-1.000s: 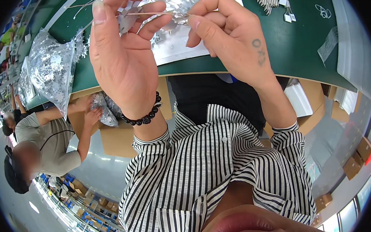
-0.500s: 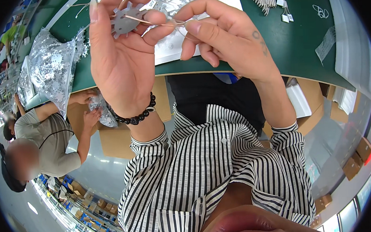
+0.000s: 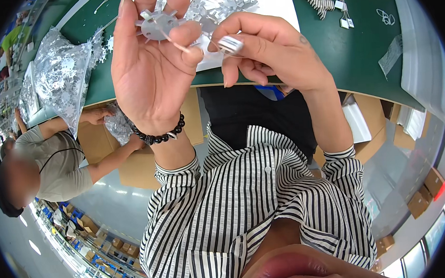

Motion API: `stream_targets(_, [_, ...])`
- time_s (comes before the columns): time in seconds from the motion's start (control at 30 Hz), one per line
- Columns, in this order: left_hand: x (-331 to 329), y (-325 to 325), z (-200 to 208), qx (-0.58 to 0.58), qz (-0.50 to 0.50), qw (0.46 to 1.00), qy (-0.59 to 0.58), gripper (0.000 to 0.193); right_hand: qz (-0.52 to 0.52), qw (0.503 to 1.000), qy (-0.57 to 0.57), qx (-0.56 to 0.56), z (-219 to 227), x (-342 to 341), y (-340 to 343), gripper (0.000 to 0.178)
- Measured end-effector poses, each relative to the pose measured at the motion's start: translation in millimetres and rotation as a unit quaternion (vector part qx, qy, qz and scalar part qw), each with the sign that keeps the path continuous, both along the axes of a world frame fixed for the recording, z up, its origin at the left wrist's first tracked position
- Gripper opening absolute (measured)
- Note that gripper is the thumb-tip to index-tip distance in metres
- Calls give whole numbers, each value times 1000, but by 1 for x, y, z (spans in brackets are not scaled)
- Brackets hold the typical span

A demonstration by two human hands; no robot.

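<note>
Disc (image 3: 157, 27), flat, grey and toothed, is held in the left hand (image 3: 149, 72), fingers half-curled; right hand (image 3: 278, 51), nearly closed, pinches a rectangular white tag (image 3: 231, 44).

At left, the bare left hand (image 3: 150, 77) shows its palm, fingers (image 3: 185, 33) curled; at right, the bare right hand (image 3: 273, 52) pinches, fingers bent.

A green table (image 3: 355, 59) carries a white sheet (image 3: 287, 7) with toothed metal discs (image 3: 234, 4) heaped on it. At the left lies a clear plastic bag (image 3: 63, 72) of similar discs, its corner hanging over the near edge. To the right lie corded white tags (image 3: 340, 5), a thin white loop (image 3: 385, 17) and a clear plastic strip (image 3: 392, 57).
</note>
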State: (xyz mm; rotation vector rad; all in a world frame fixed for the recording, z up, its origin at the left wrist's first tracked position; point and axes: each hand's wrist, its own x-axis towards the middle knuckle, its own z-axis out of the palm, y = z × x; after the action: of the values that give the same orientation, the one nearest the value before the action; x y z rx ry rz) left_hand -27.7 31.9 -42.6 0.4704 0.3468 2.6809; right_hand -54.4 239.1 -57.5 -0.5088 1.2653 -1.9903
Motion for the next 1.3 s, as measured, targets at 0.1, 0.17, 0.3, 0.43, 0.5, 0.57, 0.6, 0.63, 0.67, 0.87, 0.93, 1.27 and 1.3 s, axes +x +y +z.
stream_targets(0.1, [0,-3,5,-33,4,999,23,41,-52,998,11,22,4,3,-3,27])
stream_targets(0.17, [4,-6,14,-113,47,991,47,41,-139,990,7,17,8,9,-7,30])
stream_targets(0.3, [0,5,25,-200,99,972,70,40,-239,965,108,16,19,17,-7,38])
stream_targets(0.43, [7,29,35,-297,169,937,76,38,-265,937,227,25,19,15,-7,47])
stream_targets(0.5, [7,31,41,-337,201,916,79,37,-224,934,274,57,19,10,0,53])
stream_targets(0.57, [4,41,44,-377,233,893,78,36,-202,931,297,73,18,8,1,55])
stream_targets(0.6, [3,41,45,-397,247,881,76,35,-213,918,323,91,16,7,1,51])
stream_targets(0.63, [3,41,48,-417,261,868,74,35,-225,903,349,109,13,5,1,46])
stream_targets(0.67, [-2,41,48,-436,273,854,73,34,-237,887,375,128,10,4,2,42])
stream_targets(0.87, [-36,24,54,-547,343,761,68,32,-316,884,284,193,24,2,5,39])
stream_targets(0.93, [-49,27,54,-577,359,730,70,31,-349,875,276,191,21,-1,10,37])
stream_targets(1.27, [-96,-5,32,-719,403,535,187,27,-395,908,116,76,2,-3,30,20])
stream_targets(1.3, [-101,-9,27,-724,402,523,202,27,-385,912,117,77,2,-3,29,19])
